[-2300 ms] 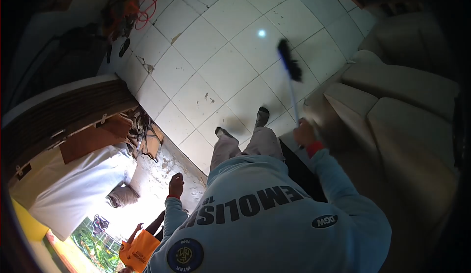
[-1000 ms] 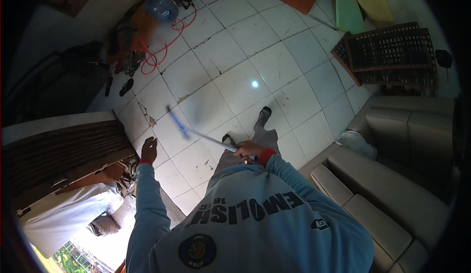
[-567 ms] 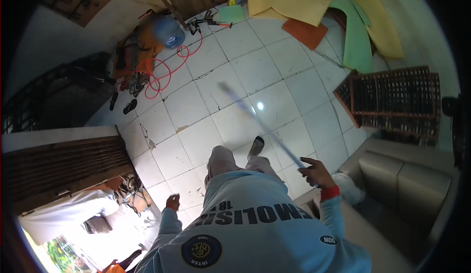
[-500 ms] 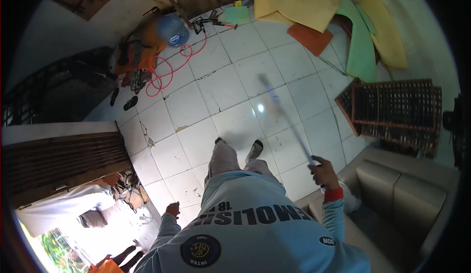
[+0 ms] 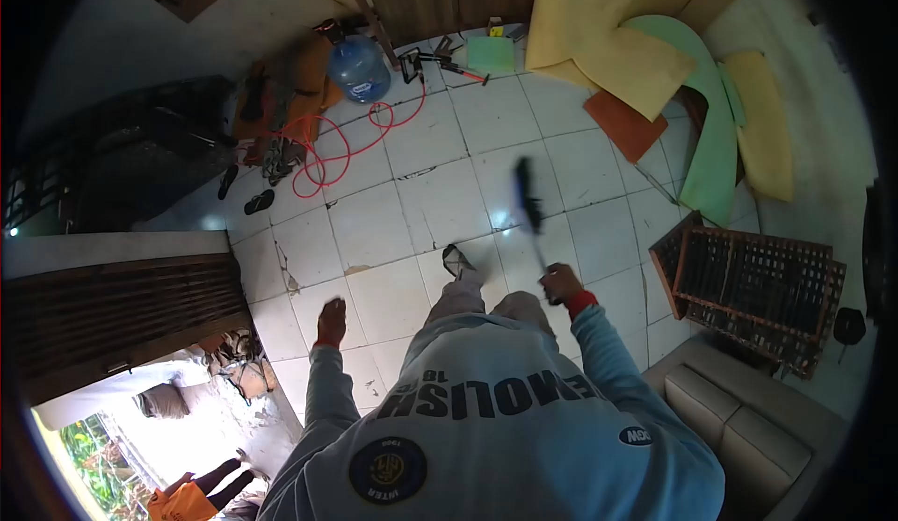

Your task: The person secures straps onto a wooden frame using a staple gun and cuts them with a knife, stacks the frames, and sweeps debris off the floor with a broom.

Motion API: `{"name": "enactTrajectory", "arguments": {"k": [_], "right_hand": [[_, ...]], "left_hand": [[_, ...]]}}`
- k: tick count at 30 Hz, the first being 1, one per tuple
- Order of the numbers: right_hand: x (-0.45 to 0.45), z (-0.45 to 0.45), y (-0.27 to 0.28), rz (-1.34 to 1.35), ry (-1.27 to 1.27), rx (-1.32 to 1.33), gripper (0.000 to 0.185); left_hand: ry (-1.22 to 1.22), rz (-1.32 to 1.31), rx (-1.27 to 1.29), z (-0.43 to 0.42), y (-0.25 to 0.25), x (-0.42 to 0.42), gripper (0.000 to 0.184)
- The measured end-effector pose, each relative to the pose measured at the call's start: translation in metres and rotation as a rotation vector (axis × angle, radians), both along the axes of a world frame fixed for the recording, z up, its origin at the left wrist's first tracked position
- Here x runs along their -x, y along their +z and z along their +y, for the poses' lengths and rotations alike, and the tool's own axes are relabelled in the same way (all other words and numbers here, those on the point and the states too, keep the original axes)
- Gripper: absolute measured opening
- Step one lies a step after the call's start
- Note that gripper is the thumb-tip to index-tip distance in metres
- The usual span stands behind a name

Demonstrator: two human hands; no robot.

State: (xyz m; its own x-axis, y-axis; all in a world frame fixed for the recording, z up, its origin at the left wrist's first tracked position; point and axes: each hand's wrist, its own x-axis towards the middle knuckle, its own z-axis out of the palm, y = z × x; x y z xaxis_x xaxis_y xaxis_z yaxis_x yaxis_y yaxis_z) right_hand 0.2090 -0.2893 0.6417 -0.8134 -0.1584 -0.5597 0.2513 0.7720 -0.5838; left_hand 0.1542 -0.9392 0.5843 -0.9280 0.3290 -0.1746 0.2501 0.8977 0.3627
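Observation:
My right hand (image 5: 561, 283), with a red cuff at the wrist, is closed around the handle of a broom (image 5: 528, 198). The broom's dark bristles and bluish head are raised in front of me and point away, slightly blurred. My left hand (image 5: 331, 323) hangs out to the left over the white tiled floor (image 5: 374, 282). It holds nothing, and its fingers look loosely extended. One foot (image 5: 456, 261) in a patterned sock shows ahead of my body.
A blue water jug (image 5: 359, 70) and a red hose (image 5: 323, 173) lie far left. Yellow foam sheets (image 5: 599, 39) lean at the back right. A slatted wooden rack (image 5: 753, 282) and a grey sofa (image 5: 739, 418) stand right. Outside the doorway is a person in orange (image 5: 182, 500).
The broom has swung in closer, with my right hand moving left and forward. My left hand has moved forward. My view has shifted, and one foot has stepped ahead.

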Motion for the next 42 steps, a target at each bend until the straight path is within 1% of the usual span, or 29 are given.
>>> {"name": "enactTrajectory", "arguments": {"k": [1, 3, 6, 9, 10, 11, 12, 13, 14, 16, 17, 19, 20, 22, 23, 24, 25, 26, 27, 29, 30, 31, 32, 34, 35, 37, 39, 40, 42], "right_hand": [[0.003, -0.035, 0.003, -0.192, -0.56, 0.452, 0.042], [0.055, -0.059, 0.108, -0.686, -0.7, 0.673, 0.053], [0.089, -0.058, 0.147, -0.715, -0.555, 0.72, 0.057], [0.098, -0.032, 0.183, -0.563, -0.484, 0.64, 0.06], [0.096, -0.012, 0.189, -0.539, -0.569, 0.586, 0.059], [0.097, 0.008, 0.197, -0.516, -0.654, 0.53, 0.058], [0.113, 0.021, 0.225, -0.489, -0.672, 0.423, 0.058], [0.131, 0.034, 0.252, -0.459, -0.683, 0.315, 0.059], [0.146, 0.047, 0.262, -0.41, -0.737, 0.25, 0.058], [0.182, 0.073, 0.256, -0.281, -0.867, 0.173, 0.053], [0.204, 0.085, 0.238, -0.204, -0.943, 0.164, 0.05], [0.258, 0.111, 0.178, -0.079, -0.946, 0.091, 0.047], [0.29, 0.127, 0.137, -0.015, -0.933, 0.123, 0.043], [0.358, 0.147, 0.067, 0.054, -1.001, 0.1, 0.034], [0.392, 0.156, 0.026, 0.007, -0.87, -0.004, 0.028], [0.417, 0.141, 0.018, -0.052, -0.846, -0.077, 0.018], [0.443, 0.126, 0.01, -0.113, -0.818, -0.147, 0.013], [0.458, 0.112, -0.016, -0.181, -0.695, -0.2, 0.015], [0.464, 0.109, -0.076, -0.124, -0.201, -0.317, 0.014], [0.462, -0.011, -0.015, -0.32, -0.416, -0.165, 0.014], [0.437, -0.052, -0.03, 0.073, 0.254, -0.399, 0.02], [0.432, -0.112, 0.001, -0.151, 0.009, -0.217, 0.027], [0.409, -0.145, -0.019, -0.027, 0.044, -0.223, 0.03], [0.396, -0.202, -0.024, 0.087, 0.398, -0.238, 0.032], [0.405, -0.211, -0.02, -0.004, 0.398, -0.12, 0.034], [0.436, -0.223, 0.005, -0.182, 0.378, 0.112, 0.038], [0.463, -0.228, 0.072, -0.606, 0.046, 0.426, 0.056], [0.468, -0.226, 0.087, -0.653, 0.028, 0.437, 0.058], [0.466, -0.23, 0.119, -0.651, 0.045, 0.415, 0.063]], "left_hand": [[0.464, -0.211, -0.377, 0.067, 0.084, 0.069, 0.032], [0.408, -0.163, -0.392, 0.098, 0.127, 0.113, 0.034], [0.504, -0.225, -0.418, 0.094, 0.118, 0.146, 0.032], [0.554, -0.217, -0.357, 0.069, 0.089, 0.131, 0.032], [0.528, -0.182, -0.35, 0.05, 0.056, 0.113, 0.036], [0.318, 0.028, -0.242, 0.019, 0.005, 0.087, 0.036], [0.584, -0.289, -0.243, 0.011, -0.006, 0.066, 0.038], [0.718, -0.424, -0.298, 0.003, -0.019, 0.04, 0.041], [0.52, -0.483, -0.175, -0.016, -0.031, 0.01, 0.044], [0.085, -0.657, 0.281, 0.006, 0.01, -0.005, 0.024], [-0.043, -0.665, 0.277, -0.003, 0.005, -0.029, 0.037], [0.22, -0.841, 0.098, 0.012, 0.013, -0.037, 0.052], [0.165, -0.746, -0.091, 0.007, 0.013, -0.036, 0.054], [0.45, -0.582, -0.296, 0.017, 0.0, -0.027, 0.037], [0.569, -0.481, -0.409, 0.021, -0.007, -0.022, 0.03], [0.869, -0.474, -0.333, 0.045, 0.02, 0.007, 0.022], [0.848, -0.402, -0.301, 0.063, 0.059, 0.047, 0.024], [0.999, -0.288, -0.437, 0.088, 0.098, 0.079, 0.029], [1.01, -0.189, -0.425, 0.096, 0.111, 0.098, 0.033], [1.115, -0.114, -0.436, 0.116, 0.137, 0.127, 0.033], [1.121, -0.124, -0.451, 0.125, 0.141, 0.128, 0.033], [1.123, -0.133, -0.466, 0.132, 0.142, 0.129, 0.034], [1.121, -0.141, -0.48, 0.135, 0.141, 0.129, 0.034], [1.1, -0.198, -0.454, 0.137, 0.104, 0.097, 0.036], [1.071, -0.245, -0.435, 0.136, 0.079, 0.074, 0.036], [1.099, -0.374, -0.617, 0.122, 0.001, -0.004, 0.038], [1.363, -0.739, -0.752, 0.118, 0.015, -0.033, 0.042], [1.279, -0.894, -0.675, 0.104, 0.02, -0.052, 0.044], [1.386, -1.167, -0.595, 0.069, 0.018, -0.077, 0.046]]}}
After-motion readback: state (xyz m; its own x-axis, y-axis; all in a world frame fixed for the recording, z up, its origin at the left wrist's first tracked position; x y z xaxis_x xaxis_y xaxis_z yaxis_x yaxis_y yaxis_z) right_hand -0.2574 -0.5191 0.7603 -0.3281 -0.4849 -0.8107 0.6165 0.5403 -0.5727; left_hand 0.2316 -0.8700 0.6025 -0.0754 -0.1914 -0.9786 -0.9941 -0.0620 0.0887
